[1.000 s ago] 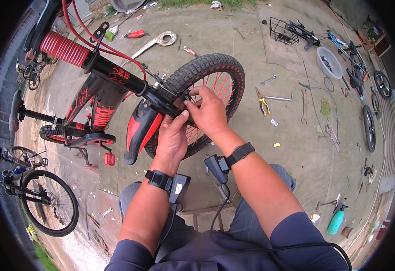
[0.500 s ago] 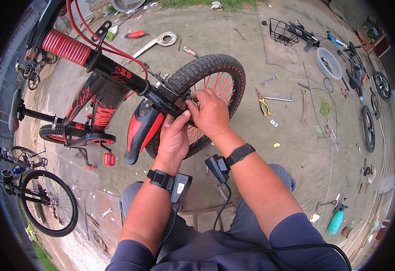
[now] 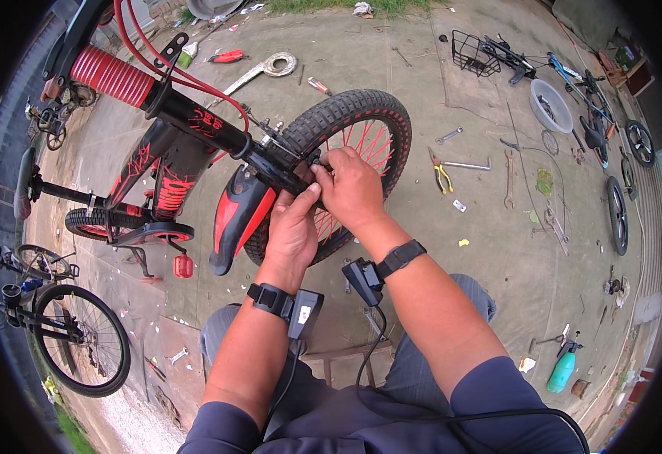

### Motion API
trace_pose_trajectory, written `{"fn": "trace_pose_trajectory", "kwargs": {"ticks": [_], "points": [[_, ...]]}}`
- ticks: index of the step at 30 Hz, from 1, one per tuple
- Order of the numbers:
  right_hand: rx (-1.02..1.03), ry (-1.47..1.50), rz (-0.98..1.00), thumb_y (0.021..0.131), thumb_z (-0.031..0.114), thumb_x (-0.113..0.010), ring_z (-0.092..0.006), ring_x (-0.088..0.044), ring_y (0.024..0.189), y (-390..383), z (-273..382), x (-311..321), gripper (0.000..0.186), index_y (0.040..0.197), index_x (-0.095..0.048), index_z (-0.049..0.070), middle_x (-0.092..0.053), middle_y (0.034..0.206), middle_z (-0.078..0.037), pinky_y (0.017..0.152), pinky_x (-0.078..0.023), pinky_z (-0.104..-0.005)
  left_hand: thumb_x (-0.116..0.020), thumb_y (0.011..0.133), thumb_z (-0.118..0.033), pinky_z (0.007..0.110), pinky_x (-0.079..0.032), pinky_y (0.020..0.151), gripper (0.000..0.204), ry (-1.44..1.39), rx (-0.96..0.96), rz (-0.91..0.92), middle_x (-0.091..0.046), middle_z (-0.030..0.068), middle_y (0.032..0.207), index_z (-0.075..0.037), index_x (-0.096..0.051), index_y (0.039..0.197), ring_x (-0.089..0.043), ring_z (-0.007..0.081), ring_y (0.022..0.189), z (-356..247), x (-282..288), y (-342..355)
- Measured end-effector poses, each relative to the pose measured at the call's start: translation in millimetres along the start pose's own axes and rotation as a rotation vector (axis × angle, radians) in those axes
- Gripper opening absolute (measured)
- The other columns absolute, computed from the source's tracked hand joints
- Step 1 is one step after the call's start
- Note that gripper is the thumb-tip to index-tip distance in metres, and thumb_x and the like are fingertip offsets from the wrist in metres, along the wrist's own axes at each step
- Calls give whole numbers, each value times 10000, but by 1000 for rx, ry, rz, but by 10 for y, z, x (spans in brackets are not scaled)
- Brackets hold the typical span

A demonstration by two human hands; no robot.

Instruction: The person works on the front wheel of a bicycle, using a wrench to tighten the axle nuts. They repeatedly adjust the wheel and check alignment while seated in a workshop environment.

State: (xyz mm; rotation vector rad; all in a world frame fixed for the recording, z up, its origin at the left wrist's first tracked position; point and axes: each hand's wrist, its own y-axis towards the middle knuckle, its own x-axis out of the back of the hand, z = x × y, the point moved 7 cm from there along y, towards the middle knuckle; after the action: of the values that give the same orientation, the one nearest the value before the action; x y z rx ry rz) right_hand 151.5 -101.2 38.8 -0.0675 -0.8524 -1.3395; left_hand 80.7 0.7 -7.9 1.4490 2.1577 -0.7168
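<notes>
Still both hands [image 3: 323, 204] grip the bike's front fork [image 3: 282, 170].

Both hands on small red-black bike's fork, at the front wheel.
Left hand [image 3: 292, 231] and right hand [image 3: 352, 188] pinch fork [image 3: 274, 168] beside tyre [image 3: 346, 106]; pliers [image 3: 440, 172] and spanners on the ground.

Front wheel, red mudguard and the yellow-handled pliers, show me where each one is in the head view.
Front wheel [image 3: 376, 113]: head view, on the black knobby tyre at its upper right.
Red mudguard [image 3: 234, 216]: head view, on the middle of its red face.
Yellow-handled pliers [image 3: 441, 174]: head view, on the handles, lying on the ground.
</notes>
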Motion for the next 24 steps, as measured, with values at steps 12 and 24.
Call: {"fn": "trace_pose_trajectory", "kwargs": {"ticks": [12, 24], "points": [[-15, 29, -1, 862, 197, -673, -401, -639, 781, 4, -12, -31, 185, 875, -573, 42, -622, 893, -171, 673, -513, -505, -630, 928, -16, 369, -354, 1118, 379, -60, 27, -21, -611, 57, 1303, -51, -584, 1303, -524, 180, 1251, -5, -22, -10], [-57, 45, 34, 893, 212, -632, -416, -636, 801, 29, -48, -67, 202, 859, -574, 22, -631, 876, -199, 712, -512, -517, -617, 946, -83, 370, -353, 1082, 434, 7, 11, 7, -597, 11, 1346, -104, -546, 1374, -525, 159, 1248, 9, -15, -2]]}}
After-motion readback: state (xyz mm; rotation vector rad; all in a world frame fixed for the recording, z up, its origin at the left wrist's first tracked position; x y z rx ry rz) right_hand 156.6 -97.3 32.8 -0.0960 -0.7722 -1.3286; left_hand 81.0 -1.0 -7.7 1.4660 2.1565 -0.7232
